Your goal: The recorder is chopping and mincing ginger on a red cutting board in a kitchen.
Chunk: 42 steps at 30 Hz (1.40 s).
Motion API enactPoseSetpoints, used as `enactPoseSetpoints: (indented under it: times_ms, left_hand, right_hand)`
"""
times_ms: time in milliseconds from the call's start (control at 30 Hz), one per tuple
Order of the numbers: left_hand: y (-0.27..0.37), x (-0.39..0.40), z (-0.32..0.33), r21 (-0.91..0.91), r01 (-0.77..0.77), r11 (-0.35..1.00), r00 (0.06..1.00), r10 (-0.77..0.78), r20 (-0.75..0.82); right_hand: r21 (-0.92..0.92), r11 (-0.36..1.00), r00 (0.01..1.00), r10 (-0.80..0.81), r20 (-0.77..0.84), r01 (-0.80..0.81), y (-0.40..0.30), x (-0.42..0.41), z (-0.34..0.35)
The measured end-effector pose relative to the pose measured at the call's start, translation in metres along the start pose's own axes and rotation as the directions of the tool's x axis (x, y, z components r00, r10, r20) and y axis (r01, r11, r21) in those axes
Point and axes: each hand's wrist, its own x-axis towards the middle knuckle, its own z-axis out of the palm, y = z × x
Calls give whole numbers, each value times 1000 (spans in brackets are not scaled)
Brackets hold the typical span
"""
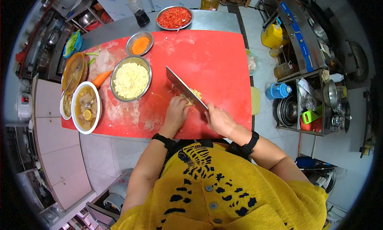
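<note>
My right hand [220, 119] grips the handle of a Chinese cleaver [185, 86], its broad blade slanting away to the upper left over a red cutting board [221, 65]. Fingers curled, my left hand [176, 111] presses thin pale shreds of food [188, 102] against the board beside the blade; it could be ginger. Finely minced yellow bits [196, 94] lie on the blade's other side. To the left of the blade stands a steel bowl [112, 85] heaped with pale minced food [131, 80], perhaps garlic.
A small steel bowl [128, 46] holds orange mince. Behind it are a bottle of dark liquid [141, 17] and a bowl of chopped red chilli [175, 17]. At left, a carrot [102, 78] lies near a white bowl of soup [99, 110] with corn and a brown basket [83, 67].
</note>
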Motion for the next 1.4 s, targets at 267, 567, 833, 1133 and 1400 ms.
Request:
enactPoseSetpoints:
  times_ms: [267,567,833,1133,1400]
  left_hand:
    - [9,0,-13,-29,40,999,997,-42,-61]
    - [-6,-5,3,26,-10,1000,1000,11,-23]
    - [-6,-4,3,3,13,1000,999,-13,-39]
    - [6,-3,-12,-36,73,997,995,-75,-60]
    - [-6,-6,2,22,24,999,997,-23,-78]
  right_hand:
    - [30,999,999,-33,-42,35,7,-22,-9]
    - [-124,991,992,-26,121,41,-6,-27,-23]
    - [-137,991,986,23,167,1,-12,-9,-9]
    - [-12,999,999,-37,1,37,1,-15,-9]
    - [-173,983,987,-34,155,61,-13,-28,-28]
